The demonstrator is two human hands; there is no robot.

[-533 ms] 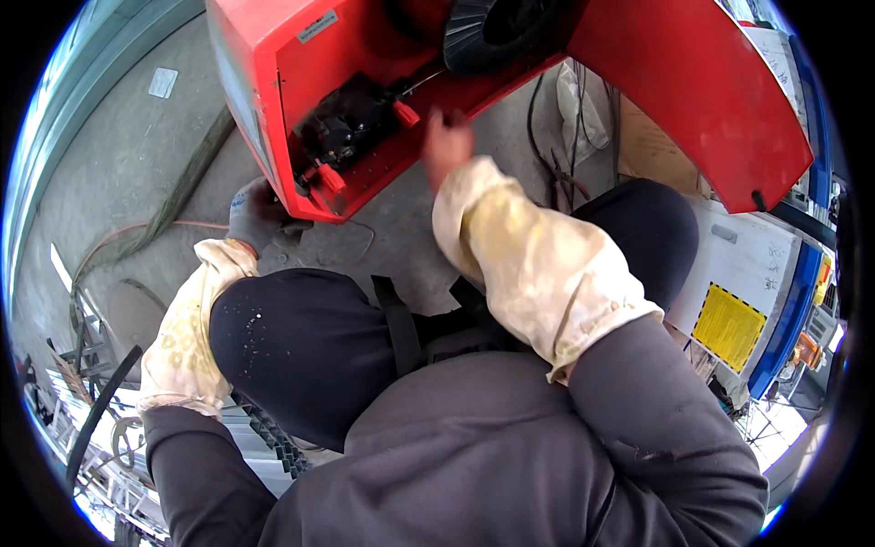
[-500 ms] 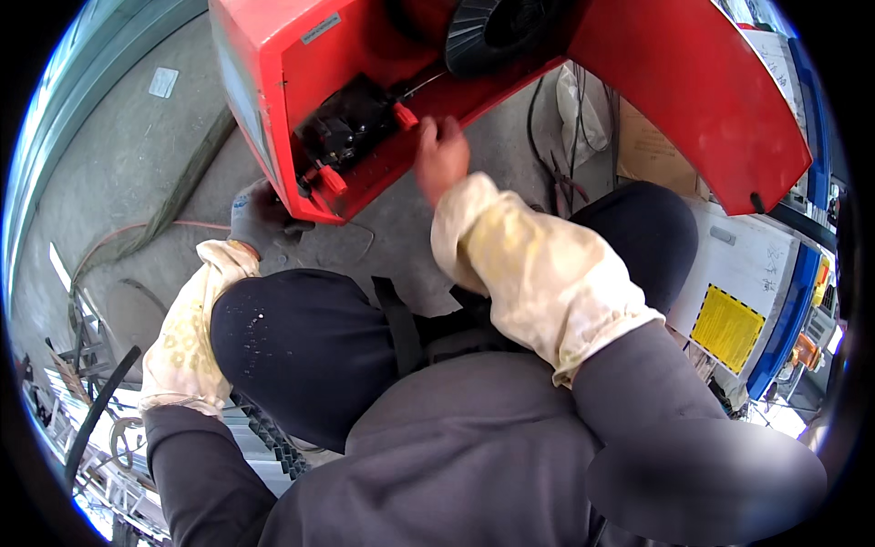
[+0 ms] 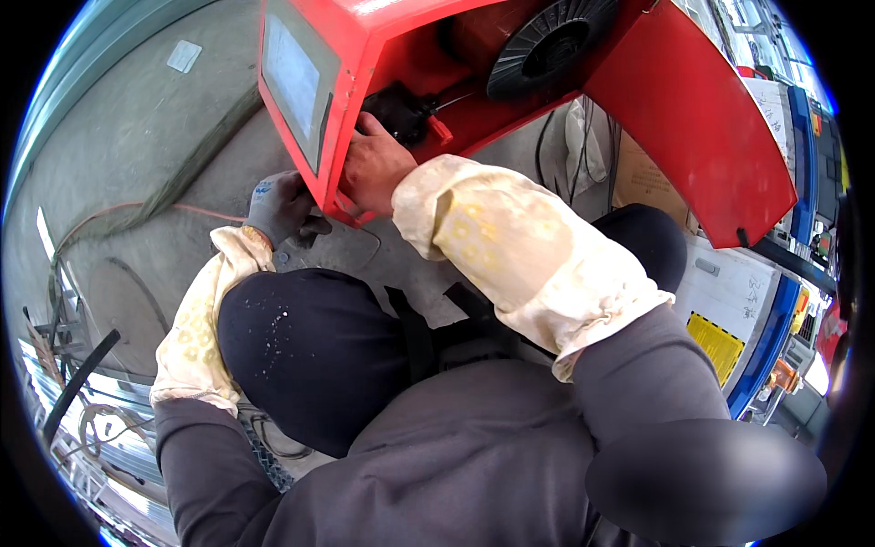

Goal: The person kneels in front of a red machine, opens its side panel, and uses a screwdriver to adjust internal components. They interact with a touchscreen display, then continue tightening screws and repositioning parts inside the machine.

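A red wire feeder (image 3: 365, 32) stands before me with its side open. Inside it are a black wire spool (image 3: 551, 50) and a dark drive unit (image 3: 401, 111) with a red lever (image 3: 441, 129). My bare right hand (image 3: 375, 169) reaches into the near end of the housing, over the drive unit, its fingers bent; what they grip is hidden. My left hand (image 3: 284, 210), in a grey glove with dark fingers, is at the feeder's lower front corner. Its fingers are curled, and I cannot make out what is in them.
The red door panel (image 3: 693, 128) hangs open at the right. Beyond it stand a cardboard box (image 3: 649, 180) and a white cabinet (image 3: 729, 283) with a yellow label. Black cables (image 3: 545, 150) hang behind the feeder. A dark hose (image 3: 205, 146) lies on the concrete floor at the left.
My right hand has moved left from beside the housing into it, over the drive unit's near part. The feeder appears farther right in view. My left hand stays at the corner.
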